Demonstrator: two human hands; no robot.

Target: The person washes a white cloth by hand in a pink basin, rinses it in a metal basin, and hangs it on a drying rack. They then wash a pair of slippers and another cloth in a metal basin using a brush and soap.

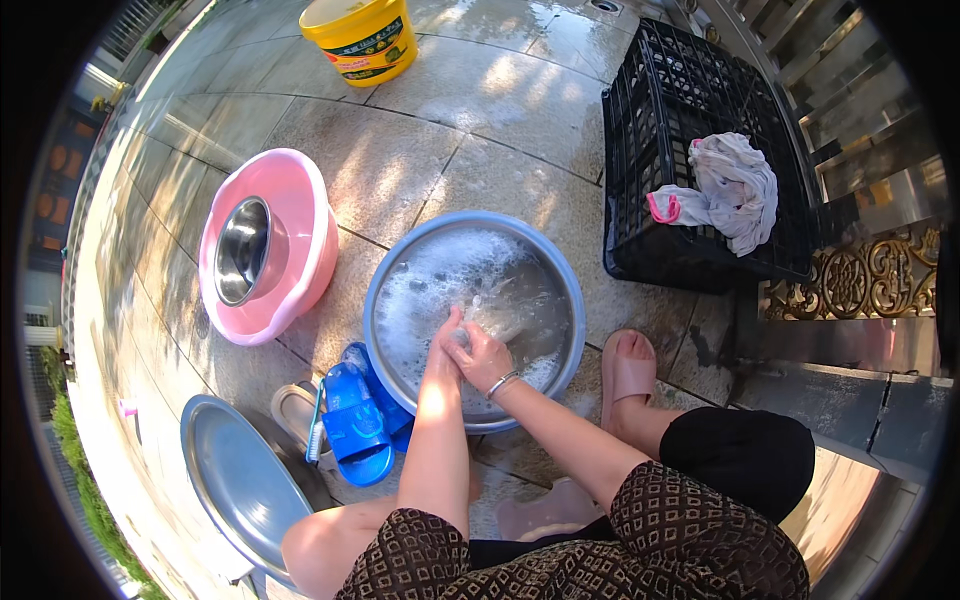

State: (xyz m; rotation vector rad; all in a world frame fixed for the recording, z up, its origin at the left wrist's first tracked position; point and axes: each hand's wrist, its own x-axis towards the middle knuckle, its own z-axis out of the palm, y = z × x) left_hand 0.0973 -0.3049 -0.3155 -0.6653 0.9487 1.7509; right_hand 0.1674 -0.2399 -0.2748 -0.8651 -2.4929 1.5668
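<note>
A round metal basin [574,300] of soapy water stands on the paving in front of me. White foam [420,300] covers much of its left side, and the water at the right is greyer. Over the basin my left hand [448,339] and my right hand [484,360] are pressed together, fingers partly overlapping. Something pale and blurred shows between and just beyond them; whether it is wet cloth or splashing water I cannot tell. A silver bangle [502,383] circles my right wrist.
Left of the basin, a pink plastic tub [307,195] holds a steel bowl [241,251]. Blue slippers [358,420], a scrubbing brush [315,431] and another metal basin [240,480] lie nearer. A black crate [637,150] carries crumpled white cloth [739,187]. Farther off stands a yellow bucket [375,45].
</note>
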